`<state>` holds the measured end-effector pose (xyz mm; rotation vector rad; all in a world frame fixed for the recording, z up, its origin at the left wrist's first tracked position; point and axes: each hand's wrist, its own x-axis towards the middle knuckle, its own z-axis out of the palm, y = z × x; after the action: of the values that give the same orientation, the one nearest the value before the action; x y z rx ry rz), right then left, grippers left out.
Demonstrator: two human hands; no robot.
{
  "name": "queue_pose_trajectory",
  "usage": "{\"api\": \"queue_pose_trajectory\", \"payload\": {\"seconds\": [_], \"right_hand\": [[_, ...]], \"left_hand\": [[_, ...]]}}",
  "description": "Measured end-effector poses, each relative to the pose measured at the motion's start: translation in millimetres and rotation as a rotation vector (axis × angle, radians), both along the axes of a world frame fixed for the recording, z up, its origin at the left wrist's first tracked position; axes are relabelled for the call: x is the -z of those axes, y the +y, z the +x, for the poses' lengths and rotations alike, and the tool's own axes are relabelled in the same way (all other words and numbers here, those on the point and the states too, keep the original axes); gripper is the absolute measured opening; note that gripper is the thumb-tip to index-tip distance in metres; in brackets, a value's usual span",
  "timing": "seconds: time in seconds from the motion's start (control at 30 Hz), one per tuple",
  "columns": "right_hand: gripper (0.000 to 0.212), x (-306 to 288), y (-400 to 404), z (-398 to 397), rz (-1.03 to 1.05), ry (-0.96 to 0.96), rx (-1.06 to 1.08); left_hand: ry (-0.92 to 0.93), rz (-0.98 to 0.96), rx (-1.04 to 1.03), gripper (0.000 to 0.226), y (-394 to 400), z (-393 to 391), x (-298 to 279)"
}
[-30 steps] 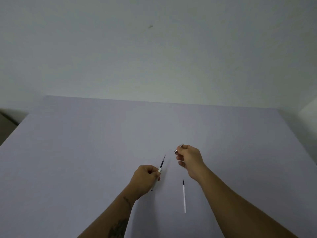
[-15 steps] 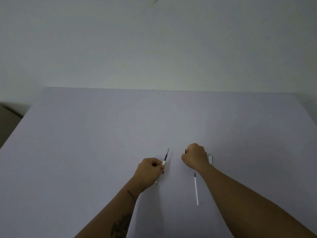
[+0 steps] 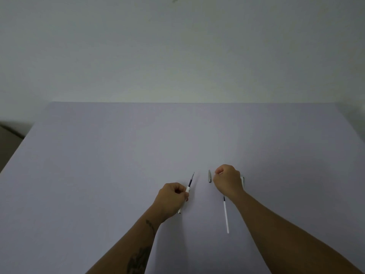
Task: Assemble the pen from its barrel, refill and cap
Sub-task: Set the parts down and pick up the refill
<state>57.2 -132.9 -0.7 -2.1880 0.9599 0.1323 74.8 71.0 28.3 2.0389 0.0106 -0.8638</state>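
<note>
My left hand (image 3: 171,198) is closed around a white pen barrel (image 3: 187,189). A dark refill (image 3: 191,179) sticks out of the barrel's far end with its thin tip pointing away from me. The barrel's back end shows below my fist. My right hand (image 3: 227,180) rests on the table as a loose fist with nothing visible in it. A small grey tip piece (image 3: 209,176) lies on the table just left of its knuckles. A white cap (image 3: 242,180) peeks out behind the right hand. A second white refill (image 3: 226,216) lies by my right wrist.
Everything sits on a pale lilac table (image 3: 98,175) that runs to a plain white wall (image 3: 177,56). The table's left edge drops to a dark floor at the far left.
My right hand came down to the table and let go of the grey tip piece, which now lies beside it. The left hand kept its hold on the barrel.
</note>
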Motion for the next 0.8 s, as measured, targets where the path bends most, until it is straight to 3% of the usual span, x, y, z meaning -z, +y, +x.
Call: {"api": "queue_pose_trajectory", "payload": {"seconds": [0.1,0.23,0.3,0.6,0.7,0.8], "right_hand": [[0.018,-13,7,-11,0.175,-0.035,0.000],[0.015,-31,21,-23,0.571,-0.023,0.025],[0.012,-36,23,-27,0.636,-0.026,0.041],[0.020,-49,-15,-29,0.567,-0.238,0.299],[0.021,-46,-44,-34,0.433,-0.121,0.242],[0.007,-33,-57,-48,0.264,0.132,-0.024]], "left_hand": [[-0.002,0.007,-0.002,0.011,-5,-4,-1],[-0.041,-0.002,-0.003,0.008,-17,-11,-3],[-0.070,0.000,0.011,0.003,-24,-15,-5],[-0.130,0.012,0.032,0.001,-44,-25,-16],[-0.128,0.033,0.001,0.005,-42,-29,-13],[-0.121,0.069,-0.012,0.008,-40,-35,-8]]}}
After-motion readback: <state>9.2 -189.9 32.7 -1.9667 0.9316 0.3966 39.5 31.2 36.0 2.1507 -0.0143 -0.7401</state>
